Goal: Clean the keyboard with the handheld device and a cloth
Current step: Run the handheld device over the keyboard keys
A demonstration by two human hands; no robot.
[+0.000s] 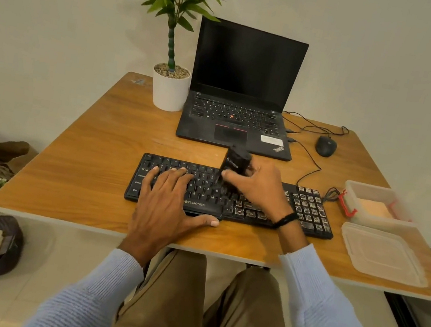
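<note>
A black keyboard (pixel 204 190) lies across the wooden table (pixel 89 159) in front of me. Its right half and number pad look dusty and pale. My left hand (pixel 166 203) rests flat on the left keys, fingers straight, thumb along the front edge. My right hand (pixel 258 187) grips a small black handheld device (pixel 234 161), held upright over the middle keys with its lower end down on them. An orange cloth (pixel 372 208) lies inside a clear plastic box (pixel 361 187) at the right.
A black laptop (pixel 237 110) stands open behind the keyboard, a potted plant (pixel 170 87) to its left. A black mouse (pixel 326 146) and cables lie at the back right. The box's clear lid (pixel 381 254) lies near the table's right front corner.
</note>
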